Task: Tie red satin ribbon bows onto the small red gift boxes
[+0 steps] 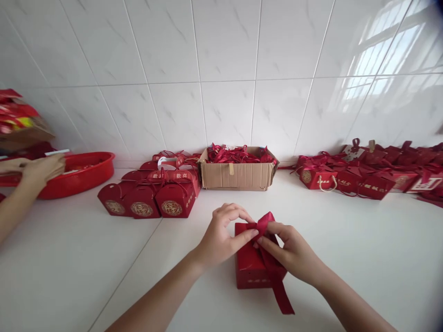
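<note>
A small red gift box (pixel 249 263) with pale lettering along its front stands on the white table before me. Dark red satin ribbon (pixel 281 288) crosses its top, where a loop stands up, and one tail hangs over the front onto the table. My left hand (pixel 226 233) pinches the ribbon at the knot between thumb and fingers, from the left side. From the right, my right hand (pixel 292 251) grips the ribbon loop with thumb and forefinger. The fingers partly hide the knot and the box's top.
Behind are a cardboard box (pixel 237 177) filled with red ribbons, and red handled boxes (pixel 176 198) to its left. More red boxes (pixel 367 182) line the wall at right. Far left, another person's hands (pixel 41 170) work over a red basin (pixel 86 177).
</note>
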A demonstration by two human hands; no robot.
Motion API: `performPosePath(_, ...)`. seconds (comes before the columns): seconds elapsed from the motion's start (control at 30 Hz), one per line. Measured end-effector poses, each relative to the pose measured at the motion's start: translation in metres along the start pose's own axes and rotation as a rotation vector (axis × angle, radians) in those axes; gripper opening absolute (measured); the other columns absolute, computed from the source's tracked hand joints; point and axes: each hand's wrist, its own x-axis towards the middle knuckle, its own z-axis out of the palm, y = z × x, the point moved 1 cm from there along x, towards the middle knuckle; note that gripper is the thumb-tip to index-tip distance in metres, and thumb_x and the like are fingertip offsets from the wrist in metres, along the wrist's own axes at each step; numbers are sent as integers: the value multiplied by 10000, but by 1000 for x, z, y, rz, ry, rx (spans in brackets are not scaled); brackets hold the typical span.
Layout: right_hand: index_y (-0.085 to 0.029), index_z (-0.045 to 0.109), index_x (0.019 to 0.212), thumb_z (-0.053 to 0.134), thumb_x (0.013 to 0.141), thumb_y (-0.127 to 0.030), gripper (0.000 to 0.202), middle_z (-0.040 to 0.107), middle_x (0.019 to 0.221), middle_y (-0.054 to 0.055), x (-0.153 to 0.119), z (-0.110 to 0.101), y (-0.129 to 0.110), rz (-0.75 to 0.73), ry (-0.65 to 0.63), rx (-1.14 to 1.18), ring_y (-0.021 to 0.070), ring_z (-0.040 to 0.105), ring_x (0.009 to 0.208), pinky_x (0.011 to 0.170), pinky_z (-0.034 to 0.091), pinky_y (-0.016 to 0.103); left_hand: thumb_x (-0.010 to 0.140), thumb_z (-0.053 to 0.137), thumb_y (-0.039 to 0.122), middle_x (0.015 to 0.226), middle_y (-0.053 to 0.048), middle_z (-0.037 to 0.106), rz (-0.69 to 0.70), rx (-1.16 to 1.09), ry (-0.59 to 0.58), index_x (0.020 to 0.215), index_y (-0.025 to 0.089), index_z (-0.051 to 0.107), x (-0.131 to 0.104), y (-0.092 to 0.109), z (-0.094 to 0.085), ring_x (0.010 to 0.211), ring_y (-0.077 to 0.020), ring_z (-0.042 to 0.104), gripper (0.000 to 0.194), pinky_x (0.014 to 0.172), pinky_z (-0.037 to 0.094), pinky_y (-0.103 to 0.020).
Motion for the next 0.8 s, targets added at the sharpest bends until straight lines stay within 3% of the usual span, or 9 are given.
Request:
performPosePath(0.37, -195, 582, 855, 531, 865, -408, 220, 598, 745, 14, -4, 1, -2, 13, 57, 18, 146, 529, 683, 610, 427, 273, 781, 640, 314, 826, -29, 636, -159, -64, 55, 738, 194, 565, -5, -2, 7, 869, -196, 574, 147, 857, 427, -351)
performPosePath(0.53, -182, 613, 776, 528, 865, -426, 273, 577, 681, 8, -2, 0, 1, 47, 90, 67, 133, 518, 640, 599, 432, 264, 791, 627, 298, 765, -9, 612, -195, -183, -14, 718, 183, 550, -6, -1, 6, 775, -158, 572, 156, 776, 448, -299)
performPosePath(0.7, -183, 649, 795, 559, 845, -416, 255, 631, 755, 26, 0, -2, 2, 69, 91, 209, 146, 567, 689, 635, 467, 272, 770, 657, 275, 844, -29, 661, -234, -335, -80, 713, 175, 561, -6, -6, 1, 855, -170, 599, 150, 805, 445, -291)
performPosePath(0.8, -178, 621, 803, 539, 859, -372, 218, 633, 761, 22, 0, -3, 1, 48, 139, 176, 144, 568, 707, 667, 467, 281, 800, 630, 296, 886, -32, 661, -280, -365, -106, 750, 180, 553, -5, -7, 0, 869, -166, 593, 148, 792, 446, -283)
